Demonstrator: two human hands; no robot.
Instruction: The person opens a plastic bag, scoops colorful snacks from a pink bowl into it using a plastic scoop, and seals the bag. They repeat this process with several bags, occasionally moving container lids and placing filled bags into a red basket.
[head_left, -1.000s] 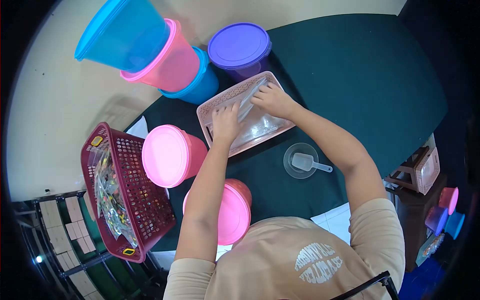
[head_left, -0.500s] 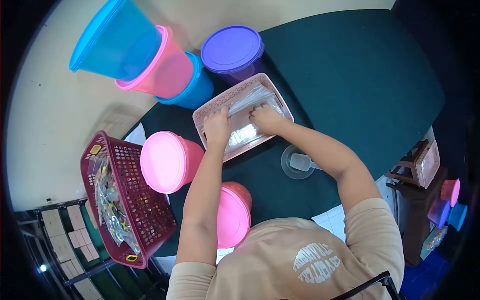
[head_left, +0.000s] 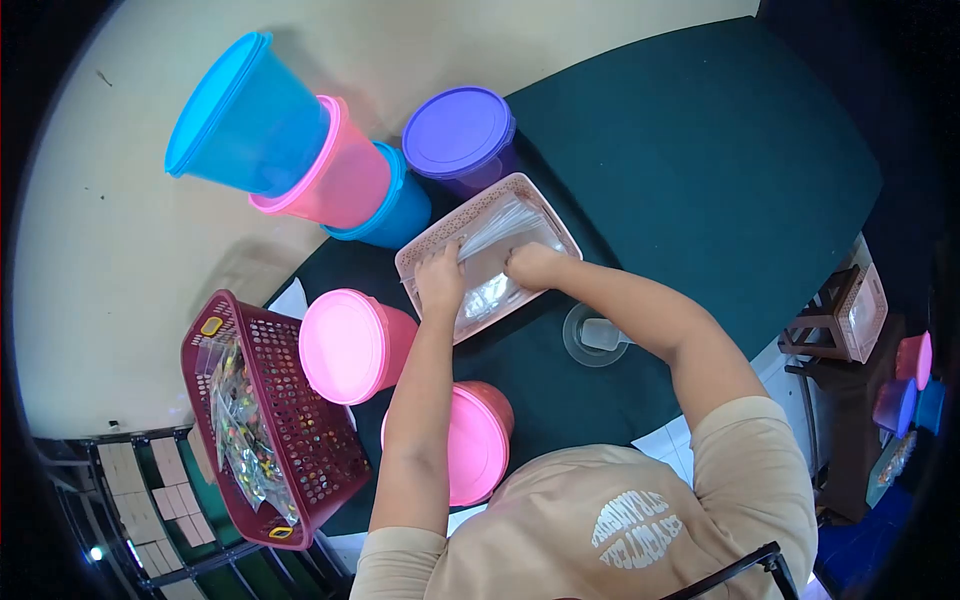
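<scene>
In the pink tray (head_left: 415, 250) lie clear plastic bags (head_left: 500, 232), fanned in a stack towards the back. My left hand (head_left: 440, 278) is over the tray's left side, its fingers closed at the left end of the bags. My right hand (head_left: 535, 266) is inside the tray's right part with its fingers curled down against the plastic; its fingertips are hidden, so whatever it may hold cannot be made out.
A maroon basket (head_left: 310, 440) of filled bags stands at left. Near it are two pink-lidded tubs (head_left: 343, 346), stacked blue and pink tubs (head_left: 250, 125), and a purple tub (head_left: 458, 135). A bowl with a scoop (head_left: 600, 334) sits right of my forearms.
The whole view has shifted, so the tray and tubs appear lower. My right hand's fingers, spread over the bags before, are now curled inward.
</scene>
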